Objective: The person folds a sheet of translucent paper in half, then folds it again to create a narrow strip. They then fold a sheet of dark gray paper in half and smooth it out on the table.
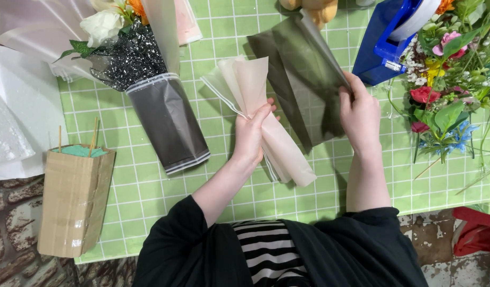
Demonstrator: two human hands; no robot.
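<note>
**Wrapping sheets over a green grid mat**

A green grid mat [149,175] covers the table. Above its middle, the left hand [251,135] clamps gathered cream wrapping paper [255,106]; just right of that, the right hand [360,114] pinches a dark translucent sheet [303,74].

A light green mat ruled with a white grid [149,186] covers the table, under cream-peach folded wrapping sheets [255,101], a translucent dark grey-olive wrapping sheet [303,79], a black glitter-speckled bouquet wrap with white edge stripes [165,117], a blue tape dispenser [383,42] and a brown cardboard box [75,202].
</note>
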